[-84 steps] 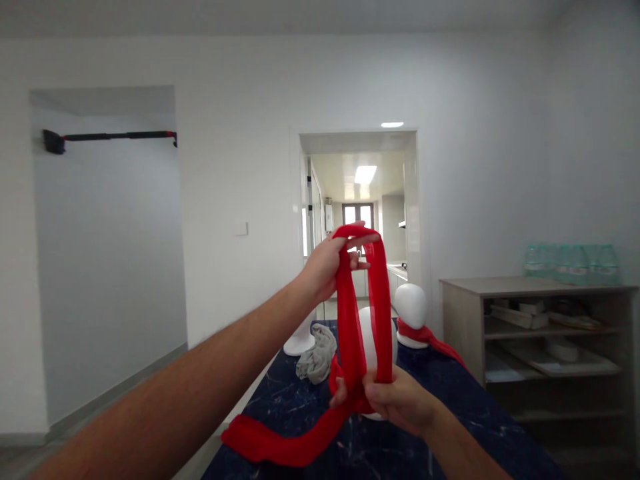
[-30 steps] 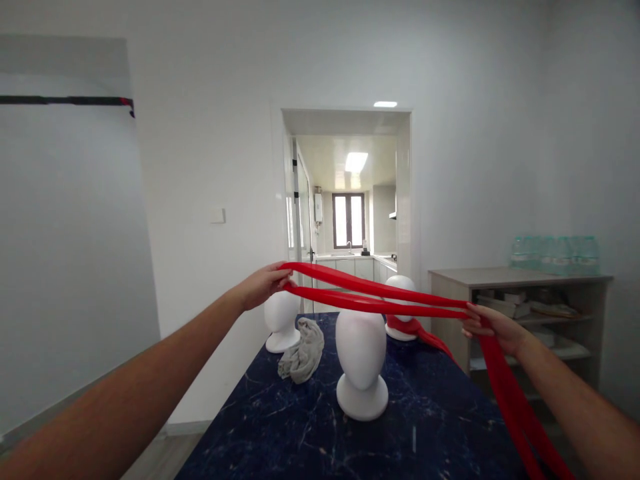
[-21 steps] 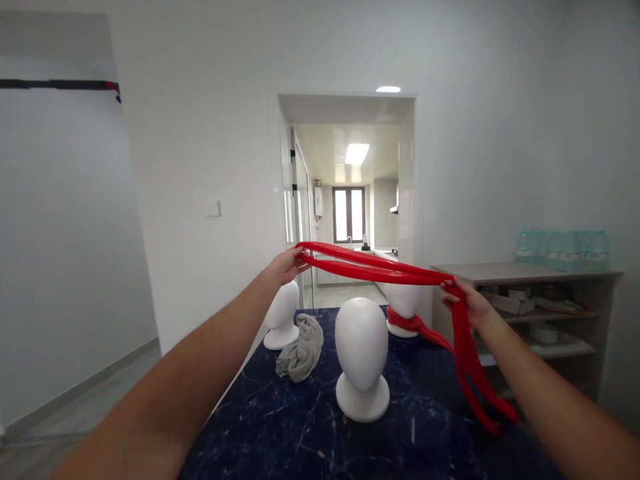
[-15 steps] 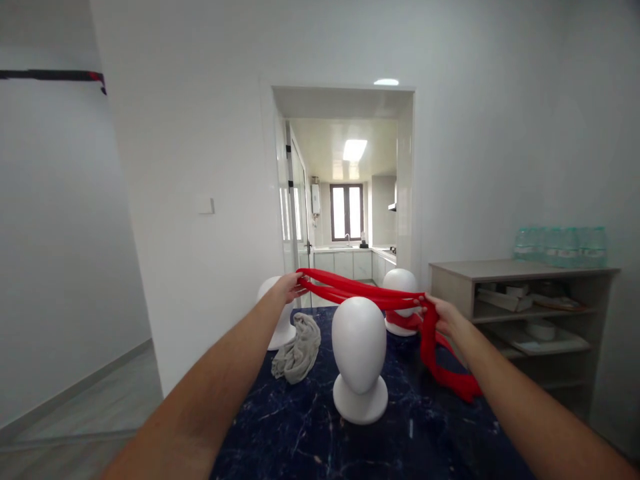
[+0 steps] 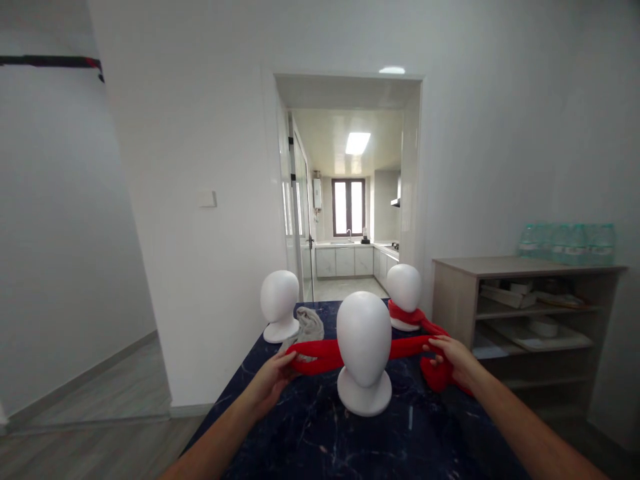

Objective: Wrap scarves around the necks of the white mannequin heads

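Observation:
A white mannequin head (image 5: 364,340) stands upright on the dark table, nearest to me. Behind its neck a red scarf (image 5: 320,355) is stretched from side to side, its middle hidden by the head. My left hand (image 5: 275,379) grips the scarf's left part, fingers closed. On the right, my right hand (image 5: 453,359) pinches the other part, and more red cloth (image 5: 434,377) hangs below it. Red fabric (image 5: 406,315) also circles the neck of the back right mannequin head (image 5: 404,288); I cannot tell whether it joins the held scarf.
At the back left stands another mannequin head (image 5: 280,297), with a crumpled grey scarf (image 5: 310,325) beside it. The blue marbled table (image 5: 310,440) carries everything. A shelf unit (image 5: 455,287) with bottles (image 5: 565,243) on top stands to the right. A doorway opens beyond.
Both hands have come down and closer, lowering the red scarf from above the front head to behind its neck. The back left head and more of the back right one are now uncovered.

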Motion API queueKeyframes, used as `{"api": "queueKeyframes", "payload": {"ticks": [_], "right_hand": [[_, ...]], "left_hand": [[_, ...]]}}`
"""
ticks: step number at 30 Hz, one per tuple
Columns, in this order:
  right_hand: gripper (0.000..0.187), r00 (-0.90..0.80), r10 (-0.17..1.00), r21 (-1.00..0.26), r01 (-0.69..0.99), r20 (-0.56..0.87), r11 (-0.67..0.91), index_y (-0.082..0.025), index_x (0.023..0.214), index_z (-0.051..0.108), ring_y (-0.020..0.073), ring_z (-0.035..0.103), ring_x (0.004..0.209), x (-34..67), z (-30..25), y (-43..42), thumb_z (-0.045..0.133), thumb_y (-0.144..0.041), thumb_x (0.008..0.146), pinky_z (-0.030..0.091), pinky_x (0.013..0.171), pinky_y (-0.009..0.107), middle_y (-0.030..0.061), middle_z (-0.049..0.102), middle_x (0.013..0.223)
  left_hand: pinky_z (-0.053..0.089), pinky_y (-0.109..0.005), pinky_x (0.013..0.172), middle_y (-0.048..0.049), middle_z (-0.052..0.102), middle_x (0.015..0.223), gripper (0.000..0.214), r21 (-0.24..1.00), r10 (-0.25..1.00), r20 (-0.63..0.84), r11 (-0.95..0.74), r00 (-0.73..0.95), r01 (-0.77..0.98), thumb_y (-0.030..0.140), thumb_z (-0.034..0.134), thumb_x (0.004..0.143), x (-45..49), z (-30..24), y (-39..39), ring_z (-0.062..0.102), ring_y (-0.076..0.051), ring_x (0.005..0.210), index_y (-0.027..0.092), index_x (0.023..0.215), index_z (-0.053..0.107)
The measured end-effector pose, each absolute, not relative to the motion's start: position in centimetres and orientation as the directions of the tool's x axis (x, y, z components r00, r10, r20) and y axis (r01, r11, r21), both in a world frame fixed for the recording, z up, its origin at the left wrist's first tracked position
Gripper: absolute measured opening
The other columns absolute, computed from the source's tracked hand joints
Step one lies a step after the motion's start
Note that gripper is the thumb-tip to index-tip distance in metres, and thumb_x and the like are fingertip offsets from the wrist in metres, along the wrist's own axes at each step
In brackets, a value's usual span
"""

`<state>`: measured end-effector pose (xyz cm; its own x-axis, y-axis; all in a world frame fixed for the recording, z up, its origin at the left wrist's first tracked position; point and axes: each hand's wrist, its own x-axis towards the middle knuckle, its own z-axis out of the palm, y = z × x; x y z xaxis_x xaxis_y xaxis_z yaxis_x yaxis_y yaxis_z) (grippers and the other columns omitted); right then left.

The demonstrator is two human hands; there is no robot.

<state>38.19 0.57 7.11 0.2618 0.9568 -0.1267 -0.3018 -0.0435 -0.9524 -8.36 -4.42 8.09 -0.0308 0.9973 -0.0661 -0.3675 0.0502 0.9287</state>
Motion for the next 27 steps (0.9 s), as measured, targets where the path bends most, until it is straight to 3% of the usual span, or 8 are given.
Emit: {"api": "queueKeyframes", "payload": {"ticks": [6, 10, 12, 17, 19, 23, 25, 27], "right_hand": [[0.020, 0.275, 0.952, -0.959, -0.277, -0.137, -0.058, -0.020, 0.096, 0.060, 0.0088, 0.051, 0.036, 35.8, 5.6, -3.6, 0.076, -0.017, 0.084, 0.055, 0.044, 0.024, 0.0021, 0.076, 0.071], [0.022, 0.159, 0.972, -0.965, -0.226, -0.171, -0.132, -0.021, 0.097, 0.059, 0.0100, 0.053, 0.038, 32.7, 4.8, -6.8, 0.076, -0.021, 0.083, 0.058, 0.048, 0.028, 0.0035, 0.078, 0.075], [0.025, 0.124, 0.982, -0.978, -0.169, -0.142, -0.120, -0.022, 0.094, 0.058, 0.0112, 0.054, 0.037, 30.8, 4.6, -8.4, 0.079, -0.031, 0.083, 0.055, 0.045, 0.027, 0.0025, 0.076, 0.070], [0.038, 0.110, 0.994, -0.995, 0.104, 0.003, -0.008, -0.026, 0.085, 0.053, 0.0139, 0.049, 0.031, 25.7, 3.1, -11.1, 0.074, -0.058, 0.083, 0.039, 0.036, 0.024, -0.0050, 0.062, 0.052], [0.033, 0.126, 0.987, -0.968, 0.243, 0.099, 0.066, -0.027, 0.083, 0.053, 0.0166, 0.054, 0.036, 24.1, 2.0, -11.5, 0.071, -0.054, 0.082, 0.040, 0.040, 0.025, -0.0049, 0.062, 0.053], [0.011, 0.125, 0.909, -0.836, 0.456, 0.398, 0.303, -0.028, 0.084, 0.058, 0.0262, 0.075, 0.072, 23.0, -0.2, -11.5, 0.065, -0.036, 0.082, 0.051, 0.065, 0.032, 0.0037, 0.075, 0.077], [0.007, 0.115, 0.875, -0.799, 0.475, 0.471, 0.368, -0.028, 0.086, 0.060, 0.0276, 0.075, 0.080, 23.2, -0.8, -11.2, 0.060, -0.035, 0.084, 0.052, 0.072, 0.034, 0.0051, 0.077, 0.084], [0.012, 0.119, 0.878, -0.819, 0.436, 0.463, 0.373, -0.028, 0.085, 0.061, 0.0266, 0.073, 0.075, 23.6, -0.8, -10.8, 0.057, -0.038, 0.087, 0.050, 0.068, 0.034, 0.0042, 0.075, 0.081]], "left_hand": [[0.053, -0.031, 0.092, -0.0112, 0.082, 0.103, 0.041, 0.973, 0.960, 0.109, -0.049, 0.259, -0.225, 0.040, 0.090, 0.079, -4.1, 3.2, -9.4, 0.075, -0.023, 0.096, 0.016, 0.109, 0.079], [0.052, -0.036, 0.093, -0.0129, 0.082, 0.105, 0.054, 0.972, 0.941, 0.087, -0.007, 0.327, -0.236, 0.045, 0.098, 0.062, 0.9, 2.0, -9.8, 0.075, -0.029, 0.099, 0.017, 0.104, 0.079], [0.051, -0.035, 0.089, -0.0134, 0.082, 0.106, 0.050, 0.969, 0.952, 0.057, 0.020, 0.302, -0.247, 0.041, 0.096, 0.062, 3.0, 1.6, -9.8, 0.075, -0.028, 0.095, 0.016, 0.102, 0.079], [0.051, -0.032, 0.079, -0.0152, 0.081, 0.097, 0.030, 0.910, 0.936, -0.084, 0.211, 0.341, -0.357, 0.027, 0.072, 0.074, 6.1, 1.3, -9.6, 0.074, -0.023, 0.083, 0.012, 0.099, 0.076], [0.054, -0.034, 0.079, -0.0144, 0.081, 0.092, 0.027, 0.870, 0.930, -0.104, 0.257, 0.352, -0.422, 0.020, 0.064, 0.070, 6.7, 0.9, -9.2, 0.073, -0.023, 0.080, 0.013, 0.095, 0.073], [0.057, -0.036, 0.081, -0.0121, 0.080, 0.087, 0.026, 0.824, 0.943, -0.092, 0.253, 0.320, -0.507, 0.020, 0.061, 0.069, 7.1, -0.3, -8.0, 0.074, -0.024, 0.082, 0.016, 0.094, 0.068], [0.059, -0.038, 0.079, -0.0133, 0.080, 0.086, 0.028, 0.815, 0.952, -0.084, 0.236, 0.295, -0.529, 0.023, 0.061, 0.071, 7.0, -0.9, -7.6, 0.075, -0.026, 0.084, 0.016, 0.097, 0.068], [0.060, -0.039, 0.076, -0.0139, 0.080, 0.088, 0.032, 0.849, 0.963, -0.057, 0.186, 0.264, -0.494, 0.023, 0.061, 0.069, 7.0, -1.1, -7.5, 0.076, -0.027, 0.081, 0.015, 0.099, 0.068]]}}
